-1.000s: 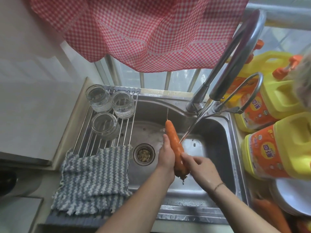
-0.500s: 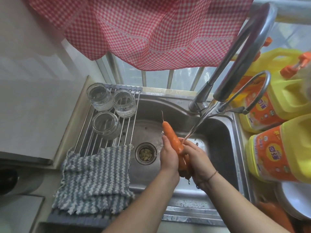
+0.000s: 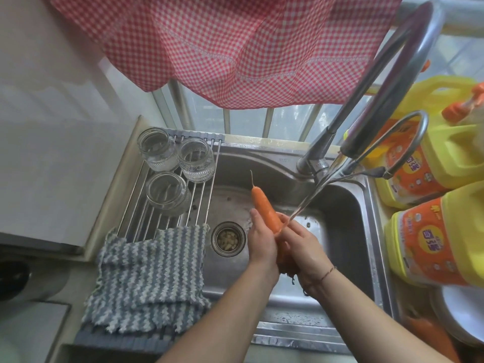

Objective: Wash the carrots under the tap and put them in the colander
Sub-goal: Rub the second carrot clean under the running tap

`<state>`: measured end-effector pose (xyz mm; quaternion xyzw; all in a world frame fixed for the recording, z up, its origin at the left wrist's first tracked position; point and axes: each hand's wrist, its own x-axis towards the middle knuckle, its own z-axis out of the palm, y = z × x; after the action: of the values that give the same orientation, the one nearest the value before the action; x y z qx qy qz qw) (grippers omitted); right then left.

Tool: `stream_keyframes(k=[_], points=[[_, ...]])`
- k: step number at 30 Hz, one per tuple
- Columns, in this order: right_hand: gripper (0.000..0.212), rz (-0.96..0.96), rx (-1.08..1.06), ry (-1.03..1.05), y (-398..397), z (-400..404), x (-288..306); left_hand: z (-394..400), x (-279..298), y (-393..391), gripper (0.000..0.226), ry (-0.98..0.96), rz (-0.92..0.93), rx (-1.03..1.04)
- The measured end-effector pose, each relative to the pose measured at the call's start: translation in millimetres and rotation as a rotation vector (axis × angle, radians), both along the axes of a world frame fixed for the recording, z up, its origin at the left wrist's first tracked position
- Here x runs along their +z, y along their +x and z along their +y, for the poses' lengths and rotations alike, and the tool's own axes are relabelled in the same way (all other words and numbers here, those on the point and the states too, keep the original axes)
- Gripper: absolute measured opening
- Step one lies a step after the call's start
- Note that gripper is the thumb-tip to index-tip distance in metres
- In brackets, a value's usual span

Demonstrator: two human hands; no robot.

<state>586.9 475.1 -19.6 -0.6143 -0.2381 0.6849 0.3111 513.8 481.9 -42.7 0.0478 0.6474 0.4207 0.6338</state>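
Carrot: carrot (image 3: 264, 212) stands nearly upright over the sink basin, thin root tip pointing up and away from me, lower half hidden between my two hands.
Left hand: my left hand (image 3: 262, 244) wraps the carrot's left side, fingers curled round it.
Right hand: my right hand (image 3: 301, 247) clasps the carrot from the right, fingers closed against it; a thin bracelet (image 3: 328, 274) sits on that wrist.
Water: the stream (image 3: 311, 197) slants down from the tap and lands where my right fingers meet the carrot.
Tap: tall curved tap (image 3: 387, 82) arches over the basin from the back rim.
Sink: steel sink (image 3: 348, 205), with the drain strainer (image 3: 228, 239) just left of my hands.
Rack: wire rack (image 3: 199, 203) spans the sink's left side, carrying three glass jars (image 3: 167, 192) and a striped cloth (image 3: 149, 279).
Right side: yellow bottles (image 3: 434, 247) stand beside the sink; more carrots (image 3: 429, 334) lie near the lower right corner, partly cut off.
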Motion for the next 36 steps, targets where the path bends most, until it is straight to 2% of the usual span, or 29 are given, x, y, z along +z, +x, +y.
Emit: stream_keyframes(k=[2, 6, 8, 11, 15, 18, 23, 26, 31, 34, 36], points=[[0.037, 0.000, 0.012, -0.028, -2.5, -0.4, -0.1, 0.3, -0.3, -1.2, 0.065, 0.002, 0.009, 0.004], [0.025, 0.024, -0.038, -0.140, -4.4, 3.9, -5.7, -3.1, -2.5, 0.0, 0.067, 0.007, -0.004, -0.006], [0.028, 0.032, -0.029, -0.121, -5.3, 0.7, -7.3, -3.4, -1.1, -1.9, 0.068, -0.013, -0.025, 0.004], [0.043, 0.058, -0.008, -0.084, -4.9, -2.4, -4.2, -2.5, 0.2, -1.8, 0.069, -0.026, -0.038, -0.001], [0.028, 0.045, -0.059, -0.156, -0.5, 3.3, -9.3, -2.5, 1.7, 0.8, 0.063, -0.024, -0.002, -0.012], [0.046, 0.050, 0.004, -0.088, 0.6, 3.0, -6.9, 0.5, 0.3, -0.1, 0.068, -0.036, -0.016, -0.015], [0.026, 0.056, -0.070, -0.186, 0.2, 5.8, -5.7, -0.4, 4.5, 0.6, 0.060, -0.037, -0.028, -0.023], [0.037, 0.076, -0.057, -0.179, 0.3, 2.4, -9.1, -1.5, 2.1, 0.3, 0.065, -0.025, -0.056, -0.002], [0.027, -0.019, -0.063, -0.201, 2.7, 2.3, -7.6, -3.7, 2.7, -0.1, 0.063, -0.027, -0.070, -0.013], [0.038, 0.013, -0.021, -0.114, 1.2, 0.2, -4.5, -0.9, 0.8, -2.5, 0.068, -0.026, -0.089, 0.019], [0.036, 0.032, -0.049, -0.123, -0.2, 2.2, -2.4, -0.9, -0.7, -2.8, 0.067, -0.024, -0.082, 0.001]])
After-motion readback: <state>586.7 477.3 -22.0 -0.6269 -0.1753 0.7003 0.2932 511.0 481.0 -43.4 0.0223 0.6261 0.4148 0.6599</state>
